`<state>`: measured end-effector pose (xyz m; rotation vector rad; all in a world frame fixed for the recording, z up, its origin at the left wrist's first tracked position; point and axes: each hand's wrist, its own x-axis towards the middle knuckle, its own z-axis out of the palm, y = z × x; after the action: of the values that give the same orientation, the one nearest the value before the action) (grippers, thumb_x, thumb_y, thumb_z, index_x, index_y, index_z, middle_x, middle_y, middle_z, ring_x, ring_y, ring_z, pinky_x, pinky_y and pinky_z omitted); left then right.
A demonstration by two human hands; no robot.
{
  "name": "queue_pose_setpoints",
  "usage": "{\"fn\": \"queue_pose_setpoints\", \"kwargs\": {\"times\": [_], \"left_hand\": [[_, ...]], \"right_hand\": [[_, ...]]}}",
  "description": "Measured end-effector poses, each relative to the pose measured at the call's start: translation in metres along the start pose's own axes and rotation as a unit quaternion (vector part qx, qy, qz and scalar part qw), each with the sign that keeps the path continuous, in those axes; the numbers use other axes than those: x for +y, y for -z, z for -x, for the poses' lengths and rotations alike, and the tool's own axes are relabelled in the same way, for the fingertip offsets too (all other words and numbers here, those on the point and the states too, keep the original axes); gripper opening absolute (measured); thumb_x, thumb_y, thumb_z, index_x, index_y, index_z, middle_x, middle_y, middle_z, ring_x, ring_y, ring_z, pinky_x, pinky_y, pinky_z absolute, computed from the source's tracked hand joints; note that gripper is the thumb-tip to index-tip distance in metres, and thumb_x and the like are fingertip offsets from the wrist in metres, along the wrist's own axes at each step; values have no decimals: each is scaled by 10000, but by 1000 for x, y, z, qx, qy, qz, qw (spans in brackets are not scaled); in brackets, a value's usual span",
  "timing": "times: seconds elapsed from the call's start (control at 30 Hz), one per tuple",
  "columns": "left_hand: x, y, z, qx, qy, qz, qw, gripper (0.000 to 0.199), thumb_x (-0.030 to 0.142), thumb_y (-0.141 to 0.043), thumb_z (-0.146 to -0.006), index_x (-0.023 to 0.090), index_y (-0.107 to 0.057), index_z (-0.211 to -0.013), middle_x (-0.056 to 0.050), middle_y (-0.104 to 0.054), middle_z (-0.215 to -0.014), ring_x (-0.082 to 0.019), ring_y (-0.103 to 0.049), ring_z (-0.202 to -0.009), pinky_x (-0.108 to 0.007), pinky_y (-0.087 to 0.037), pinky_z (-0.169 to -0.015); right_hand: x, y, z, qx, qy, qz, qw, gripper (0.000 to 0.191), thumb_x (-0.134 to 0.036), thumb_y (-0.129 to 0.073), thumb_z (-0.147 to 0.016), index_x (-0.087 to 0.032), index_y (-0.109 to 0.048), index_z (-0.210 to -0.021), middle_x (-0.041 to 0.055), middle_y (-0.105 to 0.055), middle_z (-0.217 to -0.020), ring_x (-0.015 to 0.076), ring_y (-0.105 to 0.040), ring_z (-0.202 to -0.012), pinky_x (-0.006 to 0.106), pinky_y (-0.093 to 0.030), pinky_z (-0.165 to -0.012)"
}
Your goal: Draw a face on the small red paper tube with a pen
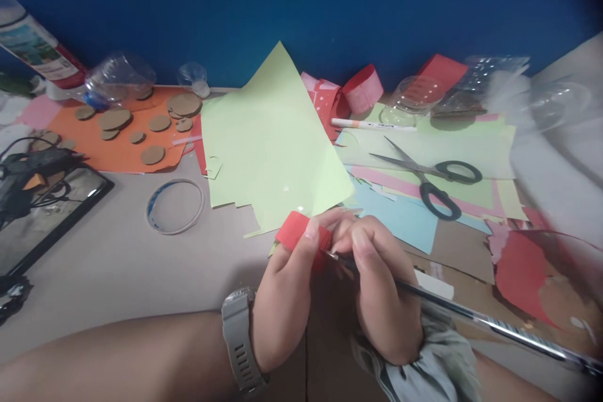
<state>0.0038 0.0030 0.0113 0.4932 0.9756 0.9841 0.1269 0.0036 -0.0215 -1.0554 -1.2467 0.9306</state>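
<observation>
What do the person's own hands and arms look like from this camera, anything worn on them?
The left hand is bare, with a grey strap watch at the wrist, its band slotted; no sleeve shows on that forearm. The right hand is bare too, with a loose, gathered pale grey-green sleeve behind the wrist.

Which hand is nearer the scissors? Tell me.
Right. The right hand, holding the pen, is this side of the scissors, slightly left; the left hand, holding red paper, is farther left.
</observation>
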Motion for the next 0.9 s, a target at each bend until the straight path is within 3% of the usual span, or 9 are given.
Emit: {"fn": "queue_pose_setpoints", "kwargs": {"times": [0.1, 0.23, 0.43, 0.6, 0.77, 0.9], "left_hand": [[0, 0, 1, -2, -3, 1, 1000, 433, 543, -627, -1249, 258, -953, -1247, -50, -979, -1360, -377, -818, -1473, -535, -536, -1361], [0, 0, 0, 3, -2, 3, 1000, 418, 562, -645, -1252, 286, -960, -1247, -14, -965, -1427, -333, -767, -1570, -484, -466, -1434], [-1, 1, 0, 2, 3, 11, 1000, 430, 573, -649, -1245, 278, -962, -1239, -39, -977, -1352, -354, -806, -1503, -508, -517, -1372], [-1, 1, 2, 4, -13, 11, 1000, 411, 562, -650, -1249, 315, -974, -1203, 14, -972, -1393, -278, -782, -1522, -406, -484, -1397], [-2, 1, 0, -15, -16, 42, 999, 384, 543, -664, -1252, 313, -969, -1224, 8, -977, -1352, -270, -787, -1511, -412, -479, -1397], [-3, 0, -2, -21, -24, 46, 998, 411, 531, -629, -1259, 273, -923, -1132, -33, -961, -1279, -331, -785, -1442, -487, -500, -1356]], "right_hand": [[-1, 0, -1, -8, 14, 4, 1000, 386, -267, -570, -1296, -284, -652, -920, -7, -665, -868, 220, -672, -808, 349, -553, -725], [-1, 1, -2, -31, 47, 23, 998, 401, -281, -569, -1296, -280, -638, -901, -30, -586, -779, 197, -574, -674, 341, -494, -641], [-2, -1, -5, -14, 28, 15, 999, 413, -308, -586, -1293, -282, -628, -884, -12, -637, -814, 220, -660, -763, 344, -528, -671], [-3, 1, -2, -40, 55, 27, 997, 412, -240, -613, -1268, -279, -652, -859, -42, -590, -740, 190, -573, -643, 329, -506, -606], [3, 2, 10, -7, 29, -1, 1000, 347, -283, -660, -1263, -288, -736, -925, -33, -648, -764, 199, -604, -660, 344, -525, -629], [3, 3, 10, 2, 25, 21, 999, 397, -310, -601, -1289, -292, -685, -901, -21, -632, -768, 214, -603, -660, 371, -504, -621]]}}
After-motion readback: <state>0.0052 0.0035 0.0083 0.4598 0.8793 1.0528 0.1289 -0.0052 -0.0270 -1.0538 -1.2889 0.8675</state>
